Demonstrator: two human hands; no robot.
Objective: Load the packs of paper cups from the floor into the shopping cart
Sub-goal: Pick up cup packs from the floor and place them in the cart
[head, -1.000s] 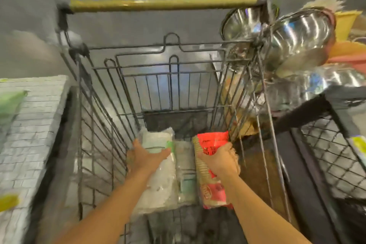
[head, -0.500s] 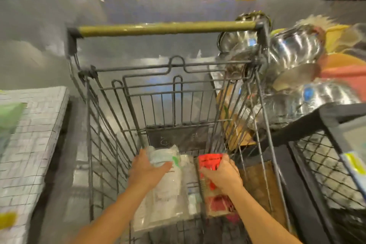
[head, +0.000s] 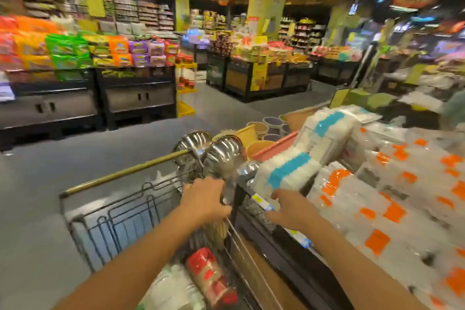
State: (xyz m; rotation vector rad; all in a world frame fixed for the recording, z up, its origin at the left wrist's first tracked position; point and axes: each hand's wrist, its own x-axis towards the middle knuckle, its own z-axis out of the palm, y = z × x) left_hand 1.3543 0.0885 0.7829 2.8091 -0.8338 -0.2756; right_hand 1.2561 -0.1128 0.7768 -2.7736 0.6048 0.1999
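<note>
Left hand (head: 205,200) clamped on shopping cart (head: 141,185) rim, right hand (head: 293,207) spread empty at 3 o'clock; red pack (head: 210,278) and clear pack (head: 171,292) already inside; probably next: floor check for more.

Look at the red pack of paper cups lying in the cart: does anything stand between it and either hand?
Nothing visible does. The red pack lies in the cart basket, below both hands. The left hand is at the cart's right rim, the right hand at the shelf edge; open space lies between.
</note>
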